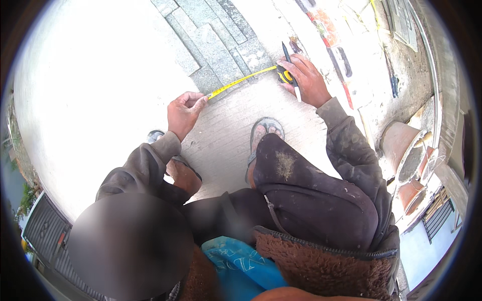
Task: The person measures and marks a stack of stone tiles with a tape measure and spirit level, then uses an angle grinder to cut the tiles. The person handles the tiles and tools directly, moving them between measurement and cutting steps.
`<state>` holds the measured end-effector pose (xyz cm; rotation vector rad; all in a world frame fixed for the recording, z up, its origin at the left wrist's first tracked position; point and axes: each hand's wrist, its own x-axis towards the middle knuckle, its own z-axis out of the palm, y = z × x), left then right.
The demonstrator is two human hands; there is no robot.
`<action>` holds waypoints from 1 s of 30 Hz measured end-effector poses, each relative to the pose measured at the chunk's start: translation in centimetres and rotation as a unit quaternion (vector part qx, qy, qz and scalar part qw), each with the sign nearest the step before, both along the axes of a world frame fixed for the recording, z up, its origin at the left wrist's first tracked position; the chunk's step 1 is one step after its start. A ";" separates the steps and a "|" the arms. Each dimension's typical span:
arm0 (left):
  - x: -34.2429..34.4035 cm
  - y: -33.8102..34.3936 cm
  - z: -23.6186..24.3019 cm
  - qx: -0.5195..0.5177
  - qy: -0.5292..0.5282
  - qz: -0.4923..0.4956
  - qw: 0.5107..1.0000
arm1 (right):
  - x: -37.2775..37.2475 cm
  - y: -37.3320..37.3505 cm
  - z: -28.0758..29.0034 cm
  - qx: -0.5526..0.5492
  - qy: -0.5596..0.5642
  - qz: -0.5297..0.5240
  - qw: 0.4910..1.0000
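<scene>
A yellow tape measure blade is stretched across the near edge of a strip of grey stone tiles. Between thumb and fingers, my left hand pinches the blade's free end by the left corner of the tiles. My right hand is wrapped round the black and yellow tape measure case at the right end. A dark, pen-like marker with a pale lower end also sticks out of that hand. The exact grip on it is partly hidden by the fingers.
My sandalled feet stand on pale concrete just nearer than the tiles. To the right lies a red and black level-like bar. Several terracotta-coloured pots or buckets sit at the far right. A dark slatted gate shows at the lower left.
</scene>
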<state>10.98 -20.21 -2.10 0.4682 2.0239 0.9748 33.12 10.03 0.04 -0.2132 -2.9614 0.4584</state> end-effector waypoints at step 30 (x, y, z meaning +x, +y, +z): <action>-6.5 8.8 -0.5 0.129 0.170 -0.100 0.972 | 12.3 4.5 -0.5 0.147 0.046 -0.401 0.903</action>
